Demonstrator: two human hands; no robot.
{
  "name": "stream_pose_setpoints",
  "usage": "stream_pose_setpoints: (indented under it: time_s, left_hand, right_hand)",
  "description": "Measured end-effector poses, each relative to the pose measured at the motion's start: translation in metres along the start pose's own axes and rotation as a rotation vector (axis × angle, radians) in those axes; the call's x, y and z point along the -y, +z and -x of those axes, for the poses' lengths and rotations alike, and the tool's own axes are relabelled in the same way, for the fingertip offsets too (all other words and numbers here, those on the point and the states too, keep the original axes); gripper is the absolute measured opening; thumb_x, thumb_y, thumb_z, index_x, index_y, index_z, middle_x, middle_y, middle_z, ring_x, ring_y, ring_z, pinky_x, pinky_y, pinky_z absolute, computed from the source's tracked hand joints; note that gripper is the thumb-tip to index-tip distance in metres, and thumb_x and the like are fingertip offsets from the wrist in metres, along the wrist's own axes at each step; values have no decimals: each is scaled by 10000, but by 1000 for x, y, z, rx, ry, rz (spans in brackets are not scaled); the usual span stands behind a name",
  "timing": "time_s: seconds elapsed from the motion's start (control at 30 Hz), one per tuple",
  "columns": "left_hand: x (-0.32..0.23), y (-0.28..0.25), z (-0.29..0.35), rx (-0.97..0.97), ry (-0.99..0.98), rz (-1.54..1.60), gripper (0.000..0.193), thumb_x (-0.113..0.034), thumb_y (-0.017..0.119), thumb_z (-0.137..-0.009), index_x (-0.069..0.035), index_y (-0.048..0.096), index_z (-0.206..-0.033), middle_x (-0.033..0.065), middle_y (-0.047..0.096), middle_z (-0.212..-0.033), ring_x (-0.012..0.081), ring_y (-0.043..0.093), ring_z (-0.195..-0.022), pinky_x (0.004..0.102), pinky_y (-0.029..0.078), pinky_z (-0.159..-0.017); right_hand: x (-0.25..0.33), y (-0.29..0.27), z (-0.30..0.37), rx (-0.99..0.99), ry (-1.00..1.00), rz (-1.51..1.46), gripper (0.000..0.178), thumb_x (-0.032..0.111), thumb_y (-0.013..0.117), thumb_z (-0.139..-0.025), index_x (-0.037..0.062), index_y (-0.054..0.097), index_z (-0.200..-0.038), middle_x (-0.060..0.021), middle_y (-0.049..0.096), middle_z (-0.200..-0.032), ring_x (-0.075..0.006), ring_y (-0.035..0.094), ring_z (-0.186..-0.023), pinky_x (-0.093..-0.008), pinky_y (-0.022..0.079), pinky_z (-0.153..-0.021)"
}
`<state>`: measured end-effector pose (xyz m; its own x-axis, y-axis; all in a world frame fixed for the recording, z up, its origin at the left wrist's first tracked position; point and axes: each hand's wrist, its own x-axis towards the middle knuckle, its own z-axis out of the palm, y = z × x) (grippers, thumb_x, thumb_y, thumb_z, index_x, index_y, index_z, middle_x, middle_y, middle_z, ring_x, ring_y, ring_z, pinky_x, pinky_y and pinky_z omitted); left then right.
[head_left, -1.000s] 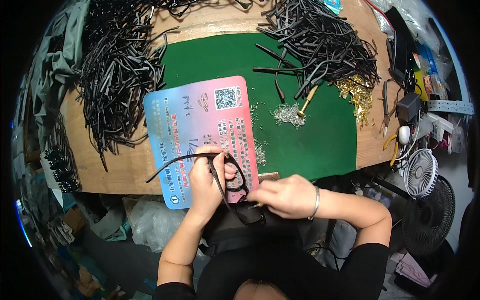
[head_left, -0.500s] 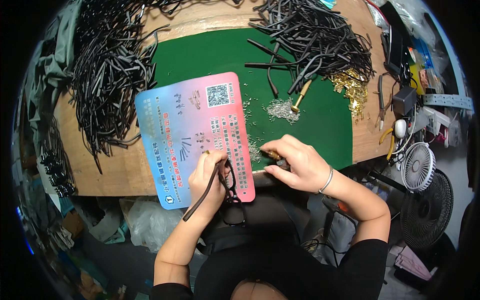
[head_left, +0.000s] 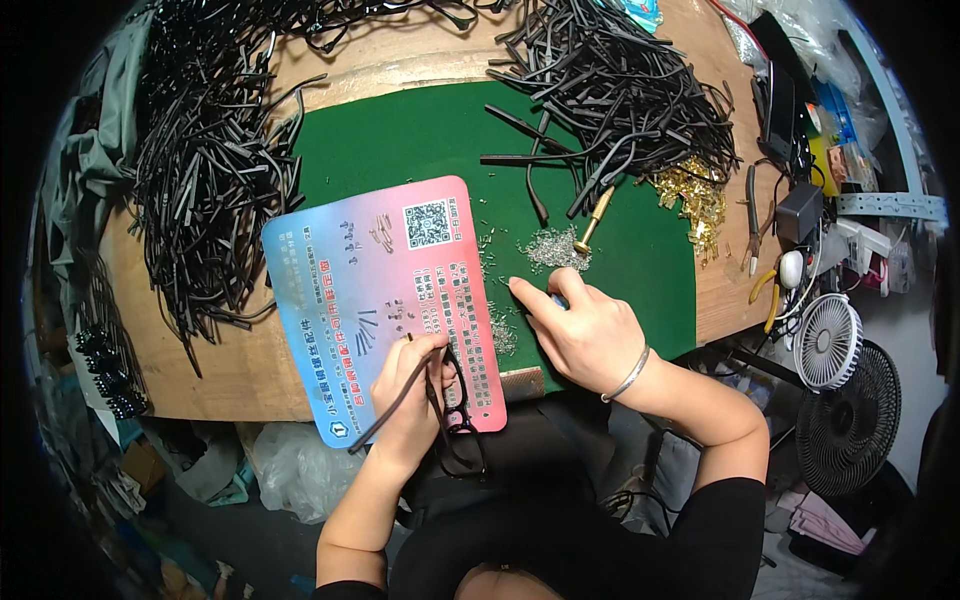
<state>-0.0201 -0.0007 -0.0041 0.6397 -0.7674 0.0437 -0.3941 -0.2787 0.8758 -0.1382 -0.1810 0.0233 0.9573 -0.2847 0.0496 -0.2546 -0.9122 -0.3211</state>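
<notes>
Nearest the body, the left hand [head_left: 408, 388] is curled closed around a black eyeglass frame [head_left: 452, 415], thumb and fingers pinching it near the hinge; one black temple arm [head_left: 385, 412] slants down to the left past the wrist, and the lenses' rims hang below the hand over the lap. The hand rests on the lower edge of a pink-and-blue card [head_left: 385, 290] that lies on the green mat [head_left: 440, 140]. Just right of it, the right hand [head_left: 585, 330], with a bangle [head_left: 628, 374] at the wrist, lies partly closed on the mat, index finger stretched toward the card's right edge; something small and bluish shows under the fingers, but what it is cannot be told. Beyond the fingertips sits a little heap of silver screws [head_left: 552, 250], and beside that a brass-handled tool [head_left: 590, 222]. Farther off, black temple arms lie in a pile [head_left: 620, 90] at the mat's top right, with a second pile [head_left: 205, 180] on the wooden table [head_left: 230, 370] at left. Gold hinges [head_left: 695, 195] are scattered at the mat's right edge.
</notes>
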Motion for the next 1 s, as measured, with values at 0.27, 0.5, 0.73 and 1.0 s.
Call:
stream_pose_setpoints:
  time_s: [0.27, 0.5, 0.73, 1.0]
  left_hand:
    - [-1, 3, -2, -26, -7, -4, 156, 91, 476, -869, 15, 562, -976, 74, 512, -788, 99, 561, -571, 224, 488, -527]
    - [-7, 3, -5, 45, 69, -12, 113, 48, 500, -879, 9, 570, -960, 79, 534, -728, 123, 567, -544, 238, 461, -496]
    - [-9, -4, -14, 150, -63, 103, 85, 24, 545, -860, 21, 572, -941, 101, 570, -799, 150, 606, -561, 256, 494, -507]
    - [-4, 3, -5, 85, 43, -10, 130, 52, 501, -881, -12, 567, -973, 63, 508, -732, 109, 564, -548, 228, 450, -486]
  right_hand:
    - [3, 1, -9, 2, -12, 26, 404, 104, 618, -730, 121, 552, -1128, -79, 474, -823, -191, 552, -541, -310, 473, -433]
    - [1, 2, -14, 45, -52, 30, 441, 120, 590, -736, 147, 533, -1172, -117, 489, -860, -232, 571, -551, -339, 493, -448]
    - [-4, -5, -8, 99, -4, -64, 391, 108, 587, -796, 143, 544, -1183, -117, 488, -843, -250, 579, -574, -342, 493, -492]
    - [-4, -4, -6, 8, 1, -80, 370, 107, 621, -757, 107, 576, -1124, -81, 488, -829, -200, 579, -590, -309, 488, -481]
